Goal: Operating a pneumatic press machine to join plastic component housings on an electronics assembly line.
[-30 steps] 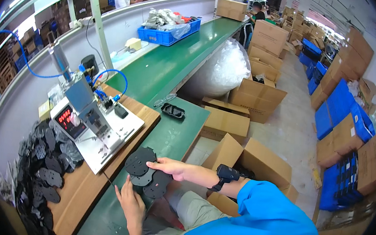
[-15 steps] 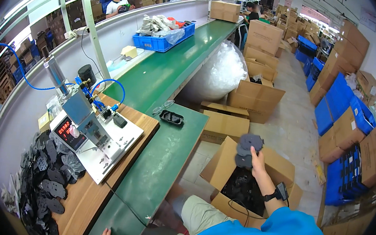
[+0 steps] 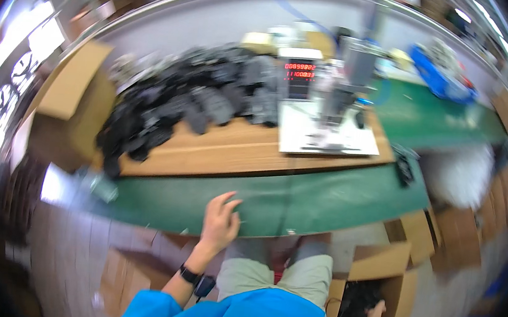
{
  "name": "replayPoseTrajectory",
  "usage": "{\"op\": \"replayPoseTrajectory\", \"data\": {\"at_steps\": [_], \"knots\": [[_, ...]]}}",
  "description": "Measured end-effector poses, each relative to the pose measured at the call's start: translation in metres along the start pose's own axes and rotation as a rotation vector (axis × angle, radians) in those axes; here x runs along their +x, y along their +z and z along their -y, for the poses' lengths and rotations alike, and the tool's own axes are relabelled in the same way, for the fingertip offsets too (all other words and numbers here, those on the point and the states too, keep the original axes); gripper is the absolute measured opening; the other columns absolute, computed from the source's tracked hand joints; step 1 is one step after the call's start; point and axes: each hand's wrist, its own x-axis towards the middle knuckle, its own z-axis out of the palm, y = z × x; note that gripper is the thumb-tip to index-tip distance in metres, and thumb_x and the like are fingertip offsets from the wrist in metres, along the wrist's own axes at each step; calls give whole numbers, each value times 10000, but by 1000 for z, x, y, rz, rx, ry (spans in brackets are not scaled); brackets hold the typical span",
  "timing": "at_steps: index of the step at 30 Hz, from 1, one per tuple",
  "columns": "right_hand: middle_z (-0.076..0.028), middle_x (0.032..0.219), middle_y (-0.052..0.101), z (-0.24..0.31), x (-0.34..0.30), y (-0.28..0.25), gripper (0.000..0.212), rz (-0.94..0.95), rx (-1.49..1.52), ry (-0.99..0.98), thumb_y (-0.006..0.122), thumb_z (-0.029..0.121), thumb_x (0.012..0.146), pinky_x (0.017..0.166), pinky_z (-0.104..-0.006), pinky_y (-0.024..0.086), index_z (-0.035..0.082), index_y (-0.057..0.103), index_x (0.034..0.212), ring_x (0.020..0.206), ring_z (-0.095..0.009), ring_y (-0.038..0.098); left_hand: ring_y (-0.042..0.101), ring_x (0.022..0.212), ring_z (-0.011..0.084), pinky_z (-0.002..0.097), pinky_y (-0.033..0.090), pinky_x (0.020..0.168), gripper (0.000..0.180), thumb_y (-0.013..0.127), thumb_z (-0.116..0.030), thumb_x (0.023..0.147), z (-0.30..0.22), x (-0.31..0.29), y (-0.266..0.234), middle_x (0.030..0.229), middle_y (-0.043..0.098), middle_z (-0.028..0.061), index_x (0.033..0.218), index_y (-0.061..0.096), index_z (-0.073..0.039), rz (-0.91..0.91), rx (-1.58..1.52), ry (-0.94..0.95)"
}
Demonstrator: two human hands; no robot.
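Observation:
My left hand [image 3: 221, 221] hovers at the near edge of the green bench [image 3: 262, 203]. Its fingers are apart and slightly bent, with nothing in them. My right hand [image 3: 377, 311] is low at the right, inside an opened cardboard box [image 3: 401, 313] that holds dark parts [image 3: 356, 303]. Blur and the box contents keep its fingers from showing clearly, so I cannot make out a grip. Beyond my left hand, a heap of flat dark grey parts [image 3: 202, 92] lies on the wooden board [image 3: 230, 150].
A bench machine [image 3: 340, 93] with a red-lit display stands on a white base right of the heap. A black tray [image 3: 404, 170] sits at the bench's right end. Cardboard boxes [image 3: 70, 98] flank the bench, and a blue crate [image 3: 433, 75] stands at the back right.
My view has swung left toward the bench. The right hand, which held dark grey flat parts above the box, is now down inside it. My left hand shows more fully, over the bench edge.

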Motion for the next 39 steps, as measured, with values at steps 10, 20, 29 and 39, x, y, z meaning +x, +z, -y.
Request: {"op": "replayPoseTrajectory", "data": {"at_steps": [10, 20, 29, 39], "knots": [[-160, 1374, 663, 126, -75, 93, 329, -150, -171, -1111, 486, 136, 1098, 1073, -414, 507, -1, 627, 1361, 1246, -289, 640, 445, 1405, 467, 598, 331, 1221, 628, 697, -162, 916, 122, 19, -65, 1532, 478, 256, 1503, 512, -36, -357, 545, -87], [-48, 1224, 709, 190, -221, 125, 226, 181, -34, -1152, 478, 114, 1116, 865, -291, 522, 77, 669, 1231, 951, -136, 611, 122, 1640, 496, 747, 136, 1259, 902, 632, -733, 951, 336, 76, -182, 1769, 172, 273, 1700, 304, -353, -363, 544, -854], [-17, 1048, 648, 156, -270, 165, 165, 301, -37, -1055, 489, 83, 1088, 813, -264, 479, 85, 653, 1107, 883, -105, 562, 256, 1604, 492, 782, 240, 1205, 837, 688, -506, 973, 333, 74, -136, 1713, 345, 220, 1703, 286, -435, -258, 555, -695], [-46, 1001, 662, 161, -394, 246, 137, 669, -27, -1132, 519, 54, 1095, 806, -261, 490, 57, 651, 1060, 872, -109, 568, 305, 1566, 496, 795, 202, 1212, 840, 725, -410, 923, 250, 86, -89, 1764, 260, 193, 1684, 368, -397, -193, 472, -422]]}}
